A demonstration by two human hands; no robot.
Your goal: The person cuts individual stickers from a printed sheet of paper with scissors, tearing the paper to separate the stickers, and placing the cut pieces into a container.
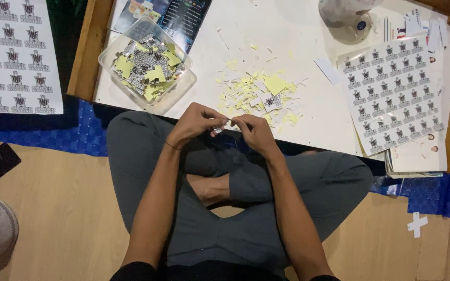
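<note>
**Head view: peeling a small sticker at the tabletop's near edge**

The tabletop lay beyond the grip, a printed sticker sheet off to its right, a clear tub of cut pieces to its left. Yellow backing scraps sat just past it. Both hands, left hand and right hand, pinched one small sticker; its long axis seemingly ran hand to hand, too small to be sure. Judged: backing being peeled; next needs a fingernail at a corner.

The small sticker pinched between both hands is mostly hidden by fingers, its print too small to tell.
</note>
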